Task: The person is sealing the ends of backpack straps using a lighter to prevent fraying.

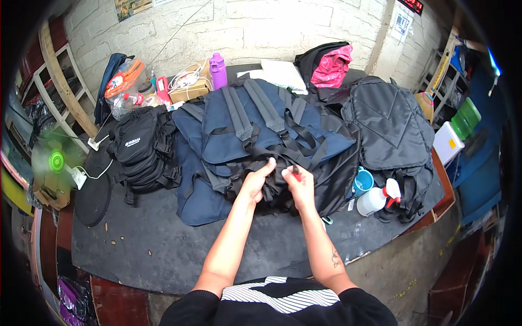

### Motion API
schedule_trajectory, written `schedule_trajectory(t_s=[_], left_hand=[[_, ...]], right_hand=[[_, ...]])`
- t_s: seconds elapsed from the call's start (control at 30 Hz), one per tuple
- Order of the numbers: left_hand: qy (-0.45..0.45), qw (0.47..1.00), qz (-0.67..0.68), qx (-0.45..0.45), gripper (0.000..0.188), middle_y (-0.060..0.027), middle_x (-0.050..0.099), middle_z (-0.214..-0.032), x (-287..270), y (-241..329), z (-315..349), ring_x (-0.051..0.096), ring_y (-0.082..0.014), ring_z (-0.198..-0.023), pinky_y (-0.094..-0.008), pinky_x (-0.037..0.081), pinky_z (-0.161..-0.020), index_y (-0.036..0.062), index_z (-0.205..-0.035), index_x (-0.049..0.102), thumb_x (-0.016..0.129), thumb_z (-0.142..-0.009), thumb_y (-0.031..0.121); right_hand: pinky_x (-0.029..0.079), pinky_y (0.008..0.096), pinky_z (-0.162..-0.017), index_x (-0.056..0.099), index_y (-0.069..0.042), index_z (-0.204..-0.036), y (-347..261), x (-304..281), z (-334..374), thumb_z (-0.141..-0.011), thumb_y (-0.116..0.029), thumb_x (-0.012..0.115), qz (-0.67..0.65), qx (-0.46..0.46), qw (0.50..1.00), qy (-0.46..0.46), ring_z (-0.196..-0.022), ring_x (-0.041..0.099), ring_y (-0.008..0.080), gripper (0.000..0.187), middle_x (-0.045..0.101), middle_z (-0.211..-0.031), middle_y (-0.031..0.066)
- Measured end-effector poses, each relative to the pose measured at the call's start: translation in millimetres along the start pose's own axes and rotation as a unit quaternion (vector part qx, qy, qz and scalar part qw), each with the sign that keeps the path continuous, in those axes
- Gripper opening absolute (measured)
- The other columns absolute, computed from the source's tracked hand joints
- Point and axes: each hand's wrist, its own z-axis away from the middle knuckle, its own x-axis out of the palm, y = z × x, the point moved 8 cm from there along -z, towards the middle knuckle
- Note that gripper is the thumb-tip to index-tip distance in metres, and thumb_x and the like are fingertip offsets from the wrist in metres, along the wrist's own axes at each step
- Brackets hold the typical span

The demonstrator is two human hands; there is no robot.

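At the near edge of a pile of backpacks, both my hands work on bunched black fabric and straps. My left hand (255, 183) is closed on the black fabric (274, 190), its thumb pointing up. Just beside it my right hand (299, 187) is closed round a small dark stick-like thing (296, 170) with a reddish part; its kind is too small to make out. Right behind the hands lies a navy blue backpack (223, 119), its grey padded shoulder straps (263, 108) facing up and black webbing hanging toward me. More navy fabric lies under it.
A black backpack (138, 144) stands left, a larger black one (386, 125) right. Near my right arm are a blue mug (362, 181) and a white spray bottle (372, 201). A purple bottle (218, 71) and cardboard box (190, 89) stand behind; a green fan (56, 161) is left.
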Motion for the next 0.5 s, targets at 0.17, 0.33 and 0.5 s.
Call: schedule_trajectory(t_s=[0.17,0.33,0.5], left_hand=[[0.02,0.999,-0.035,-0.033,0.031,-0.009,0.064,-0.089,4,-6,4,0.063,-0.0184,-0.076,-0.0296,0.052,-0.07,-0.0019,-0.097,0.062,0.06,-0.085,0.027],[-0.029,0.998,0.045,-0.041,0.026,-0.0109,0.065,-0.092,14,-3,7,0.064,-0.0185,-0.077,-0.0291,0.052,-0.072,-0.0038,-0.098,0.062,0.059,-0.083,0.017],[0.005,0.998,0.051,0.029,0.02,-0.0121,0.065,-0.086,11,9,4,0.064,-0.019,-0.076,-0.029,0.052,-0.072,-0.0035,-0.092,0.063,0.056,-0.08,0.011]], right_hand=[[0.028,0.019,-0.043,0.053,-0.008,-0.075,16,5,-4,-0.082,-0.013,0.063,-0.267,0.127,0.951,-0.086,-0.046,0.035,0.0011,0.013,0.047,-0.059,-0.006],[0.038,0.0212,-0.05,0.048,-0.003,-0.077,1,-7,-9,-0.074,-0.011,0.07,0.13,-0.029,0.99,0.039,-0.053,0.044,0.0045,0.023,0.051,-0.06,-0.0008],[0.033,0.0197,-0.051,0.048,-0.003,-0.078,-18,-3,6,-0.078,-0.01,0.062,0.146,-0.092,0.981,0.085,-0.056,0.038,0.0029,0.016,0.048,-0.065,-0.0027]])
